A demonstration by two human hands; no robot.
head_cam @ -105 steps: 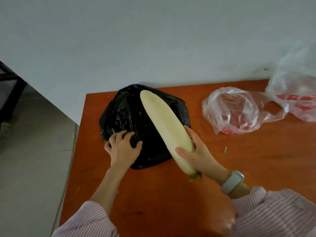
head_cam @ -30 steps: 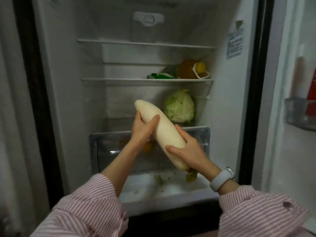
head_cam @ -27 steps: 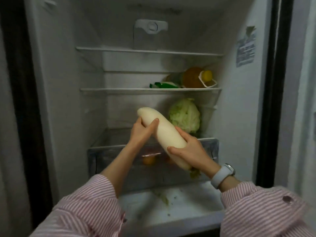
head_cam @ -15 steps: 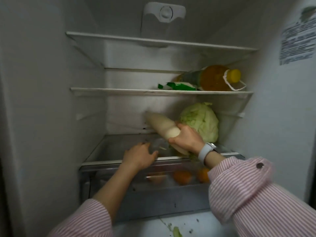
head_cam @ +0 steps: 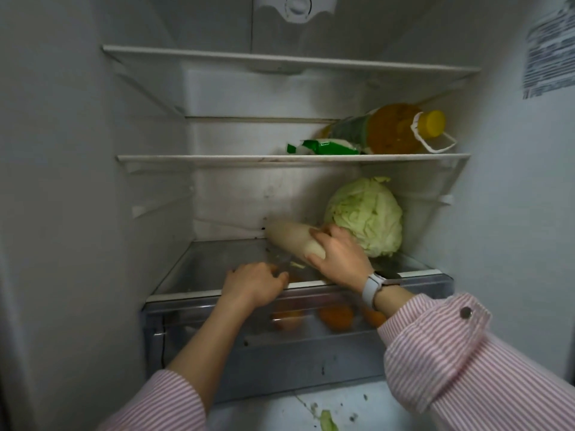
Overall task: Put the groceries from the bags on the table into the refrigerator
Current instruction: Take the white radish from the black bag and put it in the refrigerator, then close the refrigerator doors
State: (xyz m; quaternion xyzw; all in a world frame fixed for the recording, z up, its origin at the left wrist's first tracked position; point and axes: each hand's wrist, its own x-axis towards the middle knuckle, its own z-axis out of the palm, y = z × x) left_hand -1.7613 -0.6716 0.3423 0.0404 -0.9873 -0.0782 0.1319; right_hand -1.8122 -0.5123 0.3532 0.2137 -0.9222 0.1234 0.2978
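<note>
- the refrigerator (head_cam: 77, 181) is standing open, its smooth pale walls enclosing flat glass shelves with white front trims.
- a clear plastic crisper drawer (head_cam: 298, 343) is sitting below the bottom glass shelf (head_cam: 199, 269), with round orange fruits (head_cam: 336, 317) showing blurred through its front.
- a pale green cabbage (head_cam: 365, 214), round and crinkly-leaved, is sitting at the back right of the bottom glass shelf.
- a plastic bottle (head_cam: 392, 129) of amber liquid with a yellow cap and white handle loop is lying on its side on the middle shelf, just beside a flat green and white packet (head_cam: 325, 146).
- the white radish (head_cam: 292, 241), long, smooth and blunt-ended, is lying slanted on the bottom glass shelf, its far end near the back wall and its side just beside the cabbage.
- the right hand (head_cam: 337, 256) is wrapping its curled fingers and thumb round the near part of the white radish; a light-coloured watch (head_cam: 371, 290) is sitting on the wrist above a pink-striped cuff.
- the left hand (head_cam: 253, 284) is resting at the shelf's front edge with fingers loosely curled and holding nothing.
- a small green leaf scrap (head_cam: 328, 421) is lying on the white floor below the drawer.
</note>
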